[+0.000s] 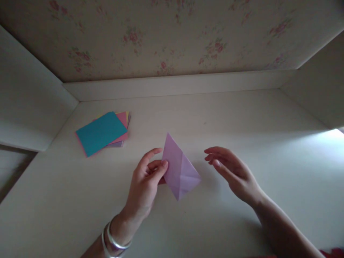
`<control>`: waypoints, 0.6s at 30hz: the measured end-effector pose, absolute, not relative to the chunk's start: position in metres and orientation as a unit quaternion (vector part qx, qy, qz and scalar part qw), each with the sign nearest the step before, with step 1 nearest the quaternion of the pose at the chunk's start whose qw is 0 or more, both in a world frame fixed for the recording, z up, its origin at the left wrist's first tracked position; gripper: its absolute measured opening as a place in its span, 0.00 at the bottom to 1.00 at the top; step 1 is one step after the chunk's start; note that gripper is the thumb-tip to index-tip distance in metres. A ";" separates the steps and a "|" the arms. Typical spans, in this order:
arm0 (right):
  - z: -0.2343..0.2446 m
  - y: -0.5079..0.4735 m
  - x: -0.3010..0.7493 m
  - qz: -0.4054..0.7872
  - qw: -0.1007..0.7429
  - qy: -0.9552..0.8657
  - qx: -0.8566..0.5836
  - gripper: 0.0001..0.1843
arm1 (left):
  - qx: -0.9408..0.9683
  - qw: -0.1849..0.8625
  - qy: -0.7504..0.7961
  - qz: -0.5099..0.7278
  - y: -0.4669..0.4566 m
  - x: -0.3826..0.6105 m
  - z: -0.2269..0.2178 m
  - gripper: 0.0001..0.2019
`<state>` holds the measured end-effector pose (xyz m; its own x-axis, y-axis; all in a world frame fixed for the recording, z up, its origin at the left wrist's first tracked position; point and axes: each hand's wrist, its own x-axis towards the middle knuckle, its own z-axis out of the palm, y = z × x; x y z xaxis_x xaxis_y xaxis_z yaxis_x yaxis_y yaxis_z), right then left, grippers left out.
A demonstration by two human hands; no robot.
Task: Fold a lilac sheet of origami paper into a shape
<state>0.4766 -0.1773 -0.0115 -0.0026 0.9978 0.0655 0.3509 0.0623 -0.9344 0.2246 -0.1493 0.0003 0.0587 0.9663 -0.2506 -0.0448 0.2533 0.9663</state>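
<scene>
A folded sheet of pale purple paper point(179, 168), creased into a kite-like shape, is held just above the white tabletop point(242, 125) near the middle. My left hand point(146, 179) pinches its left edge between thumb and fingers; silver bangles circle that wrist. To the right of the paper, a short gap away, my right hand point(231, 170) hovers with its fingers stretched out and holds nothing.
A stack of coloured paper sheets point(103, 132), teal on top with pink, yellow and purple beneath, lies at the back left of the table. White side panels and a low back ledge point(174, 84) enclose the surface. Floral wallpaper rises behind.
</scene>
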 end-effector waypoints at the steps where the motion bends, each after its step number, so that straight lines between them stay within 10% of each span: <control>1: -0.011 -0.179 0.476 0.391 0.405 -0.612 -0.555 0.15 | 0.419 0.591 0.539 0.429 -0.148 0.226 -0.001 0.19; 11: -0.012 -0.182 0.465 0.214 0.209 -0.859 -0.415 0.38 | 0.581 0.547 0.558 0.226 -0.147 0.231 -0.011 0.19; 18: -0.019 -0.179 0.462 0.155 0.278 -0.873 -0.370 0.07 | 0.634 0.534 0.539 0.152 -0.144 0.224 -0.007 0.18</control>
<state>0.4615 -0.1787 -0.0193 -0.5720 0.7320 0.3701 0.5593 0.6782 -0.4767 0.2242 -0.1443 -0.0070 0.3730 0.8448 -0.3835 0.5213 0.1511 0.8399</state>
